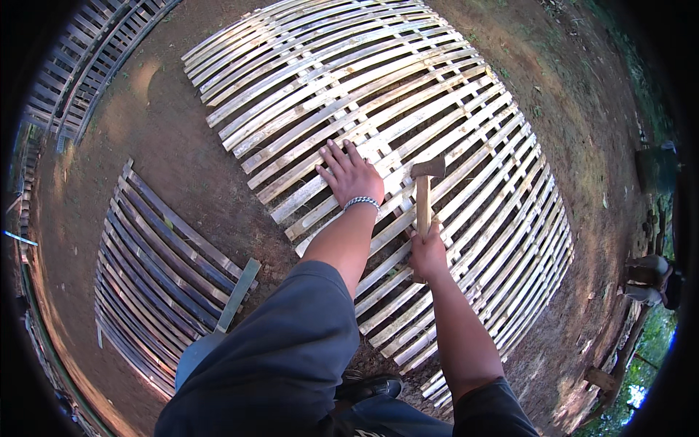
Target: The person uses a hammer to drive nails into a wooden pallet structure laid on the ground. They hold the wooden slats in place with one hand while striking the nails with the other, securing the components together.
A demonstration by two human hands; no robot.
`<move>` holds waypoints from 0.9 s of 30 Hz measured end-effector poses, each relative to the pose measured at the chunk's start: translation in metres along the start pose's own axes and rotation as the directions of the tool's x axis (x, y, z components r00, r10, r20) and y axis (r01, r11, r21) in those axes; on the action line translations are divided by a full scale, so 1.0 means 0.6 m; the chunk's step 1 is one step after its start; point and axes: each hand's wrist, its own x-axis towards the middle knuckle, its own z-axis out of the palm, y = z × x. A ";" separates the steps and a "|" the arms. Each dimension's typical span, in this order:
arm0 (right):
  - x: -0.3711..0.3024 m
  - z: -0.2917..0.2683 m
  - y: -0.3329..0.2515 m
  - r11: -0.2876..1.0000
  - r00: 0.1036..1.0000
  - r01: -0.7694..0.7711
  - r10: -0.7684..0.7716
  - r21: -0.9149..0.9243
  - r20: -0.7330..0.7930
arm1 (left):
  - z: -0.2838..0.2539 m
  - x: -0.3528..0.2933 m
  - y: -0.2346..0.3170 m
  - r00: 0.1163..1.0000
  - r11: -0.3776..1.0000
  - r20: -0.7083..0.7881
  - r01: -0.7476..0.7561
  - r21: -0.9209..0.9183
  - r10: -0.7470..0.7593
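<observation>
My left hand [352, 175], with a chain bracelet at the wrist, lies flat with fingers spread on a large panel of pale wooden slats [306, 191]. The slats run side by side with narrow gaps, over crosspieces that show between them. In my right hand [428, 253] is a hatchet [423, 200], gripped by its light wooden handle. Its dark metal head points away from me, just above the slats and to the right of my left hand. Whether the head touches the wood I cannot tell.
A smaller panel of darker slats [162, 251] lies on the dirt ground [171, 116] to the left, a grey-green board [239, 295] across its near end. Further slatted frames [95, 62] stand at the far left. My shoe [375, 387] is beside the large panel. Logs [603, 379] lie at the right.
</observation>
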 end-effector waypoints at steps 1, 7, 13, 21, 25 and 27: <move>-0.005 0.007 -0.006 0.999 1.000 -0.014 0.015 0.032 -0.012 | -0.010 0.002 -0.005 1.000 1.000 0.008 -0.004 -0.018 0.004; -0.016 -0.014 -0.031 0.999 1.000 0.001 -0.002 0.035 0.014 | -0.047 0.124 -0.044 0.991 0.994 -0.090 -0.099 -0.046 0.094; -0.039 -0.039 -0.127 0.985 0.981 0.157 -0.149 0.064 -0.121 | -0.026 0.156 -0.074 0.995 0.990 -0.024 -0.097 0.103 0.100; 0.041 -0.015 -0.160 0.967 0.974 0.210 -0.219 -0.142 -0.055 | -0.028 0.154 -0.060 0.994 0.977 -0.001 -0.106 0.183 0.108; 0.064 -0.025 -0.157 0.928 0.969 0.239 -0.212 -0.286 0.123 | -0.032 0.155 -0.063 0.994 0.975 0.003 -0.111 0.195 0.112; 0.042 -0.024 -0.173 0.955 0.968 0.250 -0.247 -0.159 0.043 | -0.030 0.160 -0.066 0.994 0.977 -0.007 -0.105 0.188 0.108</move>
